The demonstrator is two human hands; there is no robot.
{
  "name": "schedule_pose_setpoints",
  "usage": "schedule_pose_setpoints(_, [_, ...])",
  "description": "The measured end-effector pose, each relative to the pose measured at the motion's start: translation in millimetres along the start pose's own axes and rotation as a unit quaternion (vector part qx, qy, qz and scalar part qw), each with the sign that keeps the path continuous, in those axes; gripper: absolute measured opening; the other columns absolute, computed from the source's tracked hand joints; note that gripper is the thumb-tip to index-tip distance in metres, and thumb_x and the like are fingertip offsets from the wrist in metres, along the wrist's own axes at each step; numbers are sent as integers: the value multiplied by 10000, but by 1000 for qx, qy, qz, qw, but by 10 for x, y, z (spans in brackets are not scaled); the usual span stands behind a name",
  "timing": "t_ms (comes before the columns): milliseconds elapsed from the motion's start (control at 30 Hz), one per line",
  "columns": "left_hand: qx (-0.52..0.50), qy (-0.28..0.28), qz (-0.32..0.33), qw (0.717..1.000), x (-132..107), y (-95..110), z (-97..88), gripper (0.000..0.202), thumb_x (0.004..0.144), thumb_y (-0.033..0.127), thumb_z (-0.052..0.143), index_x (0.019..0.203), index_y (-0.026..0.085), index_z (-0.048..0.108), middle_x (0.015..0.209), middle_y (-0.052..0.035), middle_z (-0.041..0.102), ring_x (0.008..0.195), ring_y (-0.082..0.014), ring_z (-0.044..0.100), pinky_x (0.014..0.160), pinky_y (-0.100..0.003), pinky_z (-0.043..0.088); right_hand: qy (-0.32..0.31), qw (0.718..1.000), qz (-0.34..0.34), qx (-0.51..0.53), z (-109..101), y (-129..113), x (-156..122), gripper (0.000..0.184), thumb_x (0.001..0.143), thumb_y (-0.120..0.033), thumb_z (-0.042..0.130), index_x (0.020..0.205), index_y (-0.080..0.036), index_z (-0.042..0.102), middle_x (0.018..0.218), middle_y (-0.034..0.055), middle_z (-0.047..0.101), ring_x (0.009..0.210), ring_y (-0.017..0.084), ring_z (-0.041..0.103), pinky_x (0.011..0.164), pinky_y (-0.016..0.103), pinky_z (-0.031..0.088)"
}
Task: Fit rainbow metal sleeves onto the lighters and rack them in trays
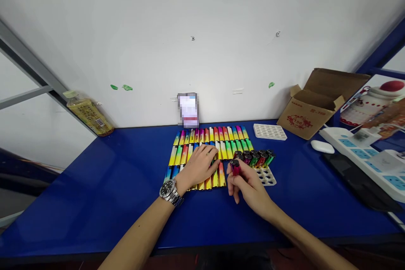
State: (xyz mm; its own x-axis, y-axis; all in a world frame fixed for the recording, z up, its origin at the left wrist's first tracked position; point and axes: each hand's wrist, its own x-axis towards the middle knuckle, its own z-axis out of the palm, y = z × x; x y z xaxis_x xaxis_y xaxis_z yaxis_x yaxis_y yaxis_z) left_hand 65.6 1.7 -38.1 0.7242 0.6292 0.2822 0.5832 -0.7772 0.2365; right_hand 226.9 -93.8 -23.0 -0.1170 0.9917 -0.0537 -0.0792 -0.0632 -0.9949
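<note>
Rows of rainbow-coloured lighter sleeves (210, 143) lie side by side on the blue table (110, 185). My left hand (199, 166), with a steel watch on its wrist, rests on the lower rows, fingers curled over a sleeve. My right hand (248, 185) holds a pink lighter (235, 167) upright just right of the sleeves. Several more lighters (256, 158) stand in a white slotted tray (267, 176) beside that hand.
A second white tray (270, 131) lies at the back, next to an open cardboard box (316, 103). A white power strip (370, 160) and a white mouse-like object (322, 146) are at right. A bottle of yellow drink (88, 114) leans at back left.
</note>
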Motion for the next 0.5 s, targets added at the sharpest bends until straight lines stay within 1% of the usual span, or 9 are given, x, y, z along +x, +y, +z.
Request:
schedule_pose_setpoints(67, [-3, -3, -4, 1000, 0, 3, -2, 230, 958, 321, 362, 1063, 195, 524, 1118, -83, 588, 1023, -235, 501, 861, -402, 439, -13, 998, 11, 60, 56, 3, 73, 119, 750, -301, 506, 783, -187, 495, 480, -89, 401, 387, 67, 344, 352, 178, 242])
schedule_pose_setpoints(100, [-4, -4, -5, 1000, -1, 4, -2, 229, 958, 319, 360, 1061, 195, 523, 1120, -82, 586, 1024, -235, 500, 861, -402, 440, -17, 996, 19, 86, 81, 8, 98, 166, 763, -341, 509, 724, -181, 501, 463, -94, 352, 380, 54, 290, 354, 177, 191])
schedule_pose_setpoints(133, [-4, -6, -6, 1000, -1, 4, -1, 230, 959, 318, 358, 1062, 194, 522, 1123, -82, 585, 1027, -235, 499, 863, -403, 440, -20, 993, 28, 110, 101, 14, 116, 257, 783, -404, 499, 668, -175, 499, 457, -93, 319, 379, 47, 254, 360, 184, 152])
schedule_pose_setpoints(200, [-4, -9, -6, 1000, -1, 2, 2, 238, 962, 324, 352, 1068, 191, 518, 1132, -83, 582, 1033, -236, 497, 866, -404, 439, -19, 988, 43, 144, 133, 27, 132, 451, 807, -555, 442, 567, -174, 475, 434, -84, 293, 368, 42, 218, 369, 204, 112])
schedule_pose_setpoints(267, [-4, -8, -4, 1000, 0, -3, 7, 248, 964, 335, 349, 1075, 189, 515, 1135, -85, 582, 1031, -238, 497, 865, -405, 438, -8, 985, 53, 166, 154, 37, 134, 546, 792, -639, 414, 486, -187, 431, 397, -79, 275, 346, 39, 198, 368, 214, 104])
schedule_pose_setpoints(367, [-4, -1, 2, 1000, 2, -9, 12, 249, 963, 338, 352, 1078, 192, 517, 1129, -89, 584, 1021, -236, 502, 860, -406, 439, 5, 979, 64, 194, 173, 50, 129, 549, 769, -620, 435, 413, -205, 390, 343, -79, 237, 311, 41, 176, 357, 220, 103])
schedule_pose_setpoints(500, [-1, -1, 5, 1000, 4, -12, 11, 250, 961, 337, 351, 1079, 190, 516, 1128, -93, 582, 1021, -242, 499, 853, -406, 441, 37, 973, 86, 213, 180, 62, 126, 536, 767, -554, 397, 354, -212, 377, 299, -69, 217, 283, 42, 143, 343, 221, 86])
